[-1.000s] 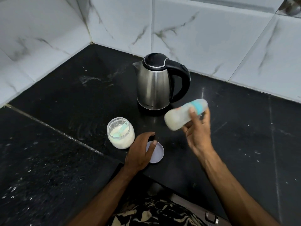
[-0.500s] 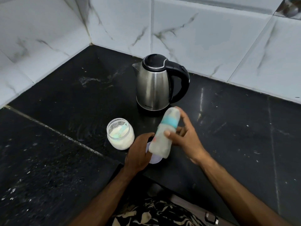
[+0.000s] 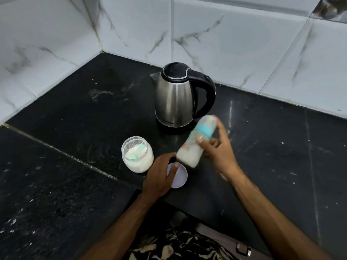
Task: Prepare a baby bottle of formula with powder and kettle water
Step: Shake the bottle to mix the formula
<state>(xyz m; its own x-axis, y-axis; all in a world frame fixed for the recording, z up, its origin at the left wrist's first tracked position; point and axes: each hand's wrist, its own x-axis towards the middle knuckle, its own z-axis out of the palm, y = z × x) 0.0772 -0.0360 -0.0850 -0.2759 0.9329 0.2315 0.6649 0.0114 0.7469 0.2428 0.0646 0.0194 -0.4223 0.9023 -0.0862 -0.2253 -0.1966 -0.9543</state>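
A person's right hand (image 3: 218, 152), fingers wrapped round a capped baby bottle (image 3: 196, 142) of milky formula, has swung it from sideways to tilted upright, mid-shake; left hand (image 3: 159, 174), loosely curled, rests on the jar lid (image 3: 179, 175) beside the powder jar (image 3: 137, 153)

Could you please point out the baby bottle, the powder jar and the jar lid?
baby bottle (image 3: 189, 154): head view, milky lower body.
powder jar (image 3: 138, 162): head view, glass side wall.
jar lid (image 3: 180, 177): head view, bare flat top.
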